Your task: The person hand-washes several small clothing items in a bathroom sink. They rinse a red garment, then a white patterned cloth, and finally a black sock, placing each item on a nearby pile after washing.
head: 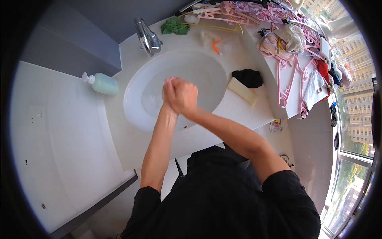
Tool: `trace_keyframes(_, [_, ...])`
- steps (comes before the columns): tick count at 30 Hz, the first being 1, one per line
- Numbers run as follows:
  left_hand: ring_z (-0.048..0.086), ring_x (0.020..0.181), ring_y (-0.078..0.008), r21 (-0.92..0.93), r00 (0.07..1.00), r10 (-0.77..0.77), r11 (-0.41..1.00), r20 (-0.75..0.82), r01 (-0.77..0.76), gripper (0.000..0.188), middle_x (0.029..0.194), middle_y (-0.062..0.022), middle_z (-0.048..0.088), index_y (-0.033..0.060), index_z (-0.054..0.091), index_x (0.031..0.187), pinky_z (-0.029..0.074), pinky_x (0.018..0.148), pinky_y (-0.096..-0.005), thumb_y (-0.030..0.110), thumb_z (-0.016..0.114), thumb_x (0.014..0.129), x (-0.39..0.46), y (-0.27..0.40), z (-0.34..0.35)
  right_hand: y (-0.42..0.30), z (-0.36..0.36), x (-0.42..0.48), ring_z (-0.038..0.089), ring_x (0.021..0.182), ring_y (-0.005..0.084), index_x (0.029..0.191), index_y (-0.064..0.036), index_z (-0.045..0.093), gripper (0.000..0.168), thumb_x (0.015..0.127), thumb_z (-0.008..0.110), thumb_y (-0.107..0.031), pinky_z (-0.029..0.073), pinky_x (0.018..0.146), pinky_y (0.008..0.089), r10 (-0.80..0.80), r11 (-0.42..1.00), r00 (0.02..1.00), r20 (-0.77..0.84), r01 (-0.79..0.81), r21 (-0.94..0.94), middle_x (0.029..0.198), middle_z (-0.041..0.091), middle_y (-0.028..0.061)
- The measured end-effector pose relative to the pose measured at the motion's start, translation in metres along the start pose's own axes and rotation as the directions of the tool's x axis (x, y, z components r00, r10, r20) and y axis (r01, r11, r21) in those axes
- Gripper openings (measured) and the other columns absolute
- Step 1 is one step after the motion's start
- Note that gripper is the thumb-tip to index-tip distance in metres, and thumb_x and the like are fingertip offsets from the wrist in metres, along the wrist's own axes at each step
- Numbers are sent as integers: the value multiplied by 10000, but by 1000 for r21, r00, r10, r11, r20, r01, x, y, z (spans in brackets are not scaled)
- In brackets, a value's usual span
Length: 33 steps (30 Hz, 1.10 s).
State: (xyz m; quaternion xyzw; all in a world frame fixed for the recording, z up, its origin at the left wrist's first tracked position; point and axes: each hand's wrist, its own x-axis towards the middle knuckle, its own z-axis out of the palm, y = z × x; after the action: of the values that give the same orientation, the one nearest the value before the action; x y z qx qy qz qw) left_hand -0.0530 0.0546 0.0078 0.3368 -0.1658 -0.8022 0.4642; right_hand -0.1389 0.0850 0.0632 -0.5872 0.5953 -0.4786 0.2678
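Over the white oval washbasin (209, 70), my right hand (186, 94) is wrapped across my left hand (168, 94), with the palms pressed together. The fingers overlap, and whether anything lies between them is hidden. A pinkish spot at their far tip could be a fingertip; I cannot tell. My left wrist looks wet. Shallow water appears to lie in the basin below. The chrome faucet (146, 38) stands behind the basin, to the left, with no stream visible. A pump bottle of pale green liquid (104, 84) is left of the basin.
A black cloth (247, 78) and a cream-coloured block (242, 91) lie right of the basin. Behind it are a green cloth (175, 26) and a clear plastic bag (226, 44) near an orange item. Pink hangers (288, 86) and clothes crowd the raised ledge at right, by the window.
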Motion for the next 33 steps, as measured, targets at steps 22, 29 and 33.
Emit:
trace_keyframes(22, [563,980,-197,310,979,202,929,26,-200,404,1046,-115,559,-33,481,1096,451,880,-326,-35,664,736,-14,40,24,68,-96,86,543,783,120,933,-23,608,366,840,642,-374,450,709,259,210,634,650,730,-659,405,866,589,45])
trace_keyframes(29, [584,917,-169,301,973,222,926,59,-229,341,994,-96,591,-43,513,1078,474,819,-307,48,658,783,-17,43,26,85,-95,89,561,845,136,989,2,592,344,870,608,-320,461,792,287,237,780,588,773,-590,210,916,599,59])
trace_keyframes(33, [594,828,-136,427,979,194,882,54,-199,282,946,-70,608,-31,553,1034,481,712,-282,140,649,831,-24,48,15,61,-79,83,560,754,108,1005,6,573,349,917,531,-330,465,693,258,256,571,702,665,-664,482,883,597,54])
